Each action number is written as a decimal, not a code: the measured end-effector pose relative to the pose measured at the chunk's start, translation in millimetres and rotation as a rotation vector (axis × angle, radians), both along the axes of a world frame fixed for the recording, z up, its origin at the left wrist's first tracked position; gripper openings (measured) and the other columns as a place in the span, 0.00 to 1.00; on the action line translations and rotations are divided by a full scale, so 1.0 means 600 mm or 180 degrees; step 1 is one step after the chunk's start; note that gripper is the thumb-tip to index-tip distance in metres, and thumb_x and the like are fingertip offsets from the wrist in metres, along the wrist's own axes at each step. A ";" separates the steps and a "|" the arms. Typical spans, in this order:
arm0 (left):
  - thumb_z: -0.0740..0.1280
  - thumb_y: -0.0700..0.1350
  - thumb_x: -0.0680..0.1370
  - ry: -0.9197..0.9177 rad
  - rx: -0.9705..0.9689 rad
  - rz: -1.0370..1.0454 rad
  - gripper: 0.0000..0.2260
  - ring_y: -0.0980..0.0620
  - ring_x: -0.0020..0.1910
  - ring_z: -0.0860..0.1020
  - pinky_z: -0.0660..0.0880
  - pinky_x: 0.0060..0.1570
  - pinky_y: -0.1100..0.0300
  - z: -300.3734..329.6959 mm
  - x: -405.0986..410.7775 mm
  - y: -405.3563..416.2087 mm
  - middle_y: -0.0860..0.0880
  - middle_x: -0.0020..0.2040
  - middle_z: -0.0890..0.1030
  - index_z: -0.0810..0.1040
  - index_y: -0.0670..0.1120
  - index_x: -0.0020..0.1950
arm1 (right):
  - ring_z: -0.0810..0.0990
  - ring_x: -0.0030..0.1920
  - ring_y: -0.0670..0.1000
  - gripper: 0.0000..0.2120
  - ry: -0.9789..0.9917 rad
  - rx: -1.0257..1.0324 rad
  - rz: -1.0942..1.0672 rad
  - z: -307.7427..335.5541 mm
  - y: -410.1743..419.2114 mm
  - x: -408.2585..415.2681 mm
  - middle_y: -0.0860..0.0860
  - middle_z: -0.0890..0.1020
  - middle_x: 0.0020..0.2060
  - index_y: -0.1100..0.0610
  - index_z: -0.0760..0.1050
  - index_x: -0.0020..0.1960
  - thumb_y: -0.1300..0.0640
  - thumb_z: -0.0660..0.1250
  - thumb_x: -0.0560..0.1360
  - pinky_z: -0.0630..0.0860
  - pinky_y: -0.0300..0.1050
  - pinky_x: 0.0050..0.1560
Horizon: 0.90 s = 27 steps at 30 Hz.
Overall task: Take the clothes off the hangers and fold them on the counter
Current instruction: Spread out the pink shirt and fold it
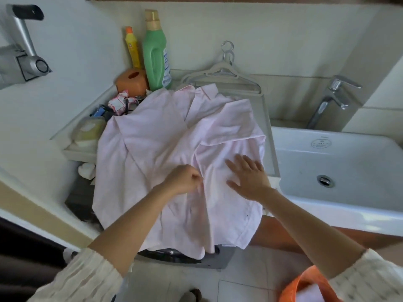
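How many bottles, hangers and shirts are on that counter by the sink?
Bottles: 2, a tall green plastic bottle and a slim yellow bottle with an orange cap
Hangers: at least 2, pale, stacked
Shirts: 1, pale pink
Total: at least 5

Soft daylight, pale washed-out tones, wide-angle bending at edges, slight blur

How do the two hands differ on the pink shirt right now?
The left hand is curled, pinching a fold of the pink shirt; the right hand lies flat, fingers spread, pressing the cloth. The left sits nearer the shirt's middle, the right nearer the sink. Both touch the shirt.
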<state>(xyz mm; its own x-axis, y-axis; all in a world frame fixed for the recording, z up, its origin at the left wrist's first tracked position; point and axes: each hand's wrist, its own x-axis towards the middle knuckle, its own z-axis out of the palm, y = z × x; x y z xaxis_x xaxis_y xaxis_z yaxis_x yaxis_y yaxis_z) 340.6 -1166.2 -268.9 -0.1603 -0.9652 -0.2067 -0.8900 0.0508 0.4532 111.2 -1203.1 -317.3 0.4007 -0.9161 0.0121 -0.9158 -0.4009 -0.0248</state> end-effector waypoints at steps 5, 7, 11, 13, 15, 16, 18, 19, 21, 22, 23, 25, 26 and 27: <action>0.62 0.50 0.74 -0.0445 -0.2387 -0.0361 0.16 0.43 0.55 0.78 0.78 0.49 0.52 -0.020 -0.018 -0.074 0.46 0.58 0.80 0.81 0.48 0.58 | 0.62 0.74 0.56 0.33 -0.0293 0.0007 0.0418 0.000 0.015 -0.010 0.52 0.65 0.74 0.43 0.62 0.74 0.34 0.45 0.72 0.59 0.60 0.71; 0.57 0.61 0.72 -0.0938 -0.2008 -0.1023 0.26 0.43 0.63 0.75 0.73 0.57 0.47 -0.044 -0.027 -0.087 0.44 0.66 0.75 0.76 0.53 0.65 | 0.64 0.73 0.56 0.33 -0.0648 -0.0171 -0.0013 0.013 0.010 -0.019 0.53 0.68 0.72 0.47 0.68 0.71 0.36 0.44 0.73 0.62 0.58 0.70; 0.55 0.70 0.73 -0.1409 -0.0741 -0.1532 0.32 0.48 0.77 0.52 0.52 0.73 0.45 -0.063 -0.039 -0.091 0.51 0.78 0.52 0.54 0.62 0.75 | 0.52 0.76 0.52 0.28 -0.0264 0.0133 -0.1170 0.018 -0.010 -0.019 0.52 0.58 0.76 0.55 0.61 0.74 0.42 0.47 0.80 0.50 0.52 0.73; 0.58 0.66 0.74 -0.0276 -0.0114 -0.1294 0.25 0.49 0.71 0.66 0.62 0.70 0.51 -0.026 -0.037 -0.107 0.48 0.71 0.70 0.74 0.56 0.65 | 0.54 0.75 0.54 0.23 -0.0390 -0.0047 -0.1315 0.030 -0.035 -0.001 0.54 0.61 0.74 0.56 0.67 0.70 0.47 0.49 0.80 0.52 0.52 0.72; 0.59 0.61 0.72 0.0831 -0.0599 -0.0639 0.21 0.47 0.53 0.80 0.74 0.54 0.54 0.011 -0.021 -0.137 0.46 0.51 0.83 0.83 0.48 0.48 | 0.59 0.74 0.56 0.26 -0.0854 -0.0411 -0.1246 0.055 -0.068 0.023 0.56 0.65 0.73 0.56 0.69 0.69 0.47 0.47 0.78 0.56 0.53 0.71; 0.59 0.58 0.73 0.0856 -0.1075 -0.0428 0.19 0.47 0.51 0.80 0.75 0.52 0.55 0.023 -0.007 -0.154 0.47 0.50 0.83 0.83 0.48 0.50 | 0.61 0.73 0.56 0.27 -0.1060 -0.0486 -0.1107 0.070 -0.087 0.039 0.56 0.66 0.72 0.57 0.68 0.70 0.47 0.47 0.77 0.58 0.53 0.71; 0.62 0.49 0.77 0.0302 -0.1481 -0.0346 0.15 0.46 0.60 0.76 0.72 0.57 0.56 0.030 0.021 -0.187 0.47 0.61 0.79 0.79 0.46 0.61 | 0.66 0.71 0.57 0.23 -0.1069 -0.0344 -0.0733 0.091 -0.124 0.070 0.56 0.69 0.70 0.56 0.68 0.70 0.50 0.52 0.79 0.63 0.51 0.69; 0.63 0.46 0.78 0.0097 -0.1355 -0.0289 0.16 0.45 0.63 0.74 0.70 0.60 0.56 0.027 0.031 -0.199 0.45 0.64 0.76 0.76 0.44 0.64 | 0.69 0.68 0.57 0.20 -0.1007 -0.0114 -0.0645 0.095 -0.136 0.087 0.56 0.72 0.68 0.55 0.70 0.69 0.53 0.56 0.79 0.66 0.50 0.66; 0.63 0.45 0.78 0.0046 -0.1072 0.0092 0.16 0.41 0.63 0.73 0.70 0.61 0.54 0.010 0.048 -0.211 0.41 0.64 0.74 0.74 0.42 0.65 | 0.78 0.59 0.58 0.13 -0.1105 0.0414 -0.0834 0.094 -0.144 0.118 0.56 0.81 0.57 0.55 0.79 0.57 0.54 0.60 0.77 0.73 0.47 0.57; 0.64 0.46 0.78 0.0154 -0.0983 0.0365 0.16 0.40 0.61 0.74 0.71 0.60 0.53 0.004 0.060 -0.218 0.40 0.62 0.74 0.75 0.43 0.64 | 0.80 0.54 0.58 0.11 -0.1315 0.0678 -0.1034 0.093 -0.150 0.134 0.56 0.83 0.49 0.55 0.82 0.50 0.53 0.62 0.76 0.74 0.45 0.52; 0.64 0.47 0.78 0.0296 -0.0898 0.0548 0.15 0.41 0.60 0.75 0.72 0.58 0.53 0.000 0.069 -0.218 0.41 0.61 0.76 0.75 0.43 0.63 | 0.81 0.48 0.56 0.12 -0.1567 0.0978 -0.1204 0.089 -0.152 0.146 0.55 0.84 0.41 0.56 0.82 0.43 0.51 0.64 0.75 0.75 0.42 0.47; 0.66 0.48 0.77 0.0542 -0.0703 0.0489 0.16 0.43 0.59 0.76 0.72 0.58 0.55 -0.005 0.081 -0.211 0.43 0.60 0.79 0.76 0.44 0.63 | 0.79 0.33 0.51 0.16 -0.2090 0.1483 -0.1397 0.084 -0.157 0.166 0.51 0.78 0.28 0.57 0.77 0.32 0.48 0.67 0.74 0.73 0.40 0.37; 0.66 0.48 0.77 0.0620 -0.0614 0.0421 0.17 0.44 0.60 0.76 0.72 0.58 0.56 -0.005 0.085 -0.205 0.45 0.60 0.79 0.75 0.44 0.64 | 0.75 0.27 0.49 0.18 -0.2346 0.1688 -0.1491 0.083 -0.161 0.177 0.51 0.76 0.25 0.57 0.74 0.30 0.47 0.69 0.72 0.71 0.39 0.33; 0.67 0.50 0.76 0.0670 -0.0492 0.0425 0.19 0.45 0.60 0.76 0.72 0.58 0.56 -0.003 0.085 -0.201 0.45 0.61 0.79 0.74 0.44 0.66 | 0.72 0.22 0.48 0.19 -0.2572 0.1827 -0.1603 0.087 -0.166 0.182 0.52 0.75 0.24 0.58 0.73 0.30 0.45 0.71 0.71 0.69 0.39 0.29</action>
